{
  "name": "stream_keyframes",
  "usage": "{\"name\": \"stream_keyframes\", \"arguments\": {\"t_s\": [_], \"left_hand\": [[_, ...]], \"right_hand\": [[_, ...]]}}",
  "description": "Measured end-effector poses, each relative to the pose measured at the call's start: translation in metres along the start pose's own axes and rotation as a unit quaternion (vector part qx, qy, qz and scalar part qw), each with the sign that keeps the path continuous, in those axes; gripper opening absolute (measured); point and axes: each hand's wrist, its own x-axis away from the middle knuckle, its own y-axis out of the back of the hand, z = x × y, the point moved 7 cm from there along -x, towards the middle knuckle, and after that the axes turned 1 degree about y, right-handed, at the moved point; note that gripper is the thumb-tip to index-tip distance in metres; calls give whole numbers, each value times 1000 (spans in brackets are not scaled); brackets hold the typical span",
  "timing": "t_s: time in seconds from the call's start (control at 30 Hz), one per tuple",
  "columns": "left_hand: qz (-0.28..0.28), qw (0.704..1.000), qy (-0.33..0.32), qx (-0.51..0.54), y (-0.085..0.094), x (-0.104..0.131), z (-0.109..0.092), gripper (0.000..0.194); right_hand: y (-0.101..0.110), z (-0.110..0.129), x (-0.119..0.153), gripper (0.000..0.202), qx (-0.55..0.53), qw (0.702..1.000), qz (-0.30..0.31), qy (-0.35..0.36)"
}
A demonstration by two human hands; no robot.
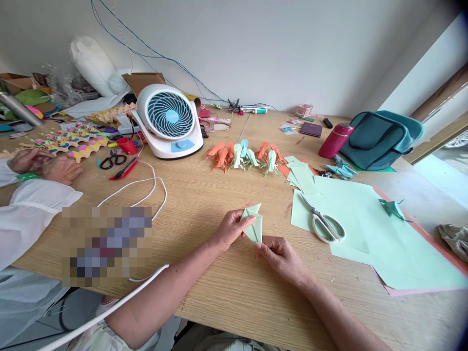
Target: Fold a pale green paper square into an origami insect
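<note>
A partly folded piece of pale green paper (257, 225) is held between both hands above the wooden table. My left hand (233, 228) pinches its left side, with the thumb lying across the front. My right hand (278, 256) grips the bottom tip between thumb and fingers. Beyond them stands a row of folded paper figures (237, 155) in orange, green and blue. Cut green paper pieces (302, 175) are stacked to the right of the row. White-handled scissors (328, 228) rest on large light green sheets (351, 209).
A white fan (170, 117) stands behind, left of centre, with white cables trailing near my left arm. Another person's hands (62, 168) are at the far left. A red bottle (334, 141) and teal bag (382, 139) stand at the back right.
</note>
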Motion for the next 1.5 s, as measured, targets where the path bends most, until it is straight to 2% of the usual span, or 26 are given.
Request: {"name": "stream_keyframes", "arguments": {"t_s": [0.17, 0.37, 0.5, 0.7, 0.87, 0.97, 1.1, 1.23, 1.27, 1.33, 1.5], "left_hand": [[19, 1000, 5, -7, -3, 1, 2, 38], [-14, 999, -33, -3, 1, 1, -5, 40], [-17, 999, -34, -8, 1, 1, -5, 42], [24, 998, 22, 55, -5, 1, 4, 49], [49, 993, 60, 86, -12, 3, 9, 45], [50, 988, 86, 119, -14, 3, 13, 46], [59, 978, 102, 173, -15, 3, 15, 50], [94, 962, 143, 210, -20, 5, 18, 58], [103, 959, 157, 211, -21, 6, 20, 58], [122, 953, 180, 210, -24, 9, 22, 56], [163, 944, 197, 210, -29, 13, 22, 52]], "right_hand": [[-2, 0, 0, 54, -7, 1000, 7, -4], [-4, 2, 0, 52, 23, 1000, 11, 2], [-6, 1, 0, 50, 18, 1000, 8, 7], [2, -6, -2, 49, 15, 998, -65, 4], [15, -4, -1, 46, 74, 986, -151, 21], [16, 1, 1, 49, 90, 982, -157, 47], [21, -2, 2, 48, 20, 988, -147, 38], [45, -7, 5, 26, -70, 966, -242, 49], [49, -7, 6, 29, -79, 961, -257, 59], [53, -6, 5, 38, -74, 961, -258, 70], [51, -7, 3, 22, -40, 973, -217, 71]]}}
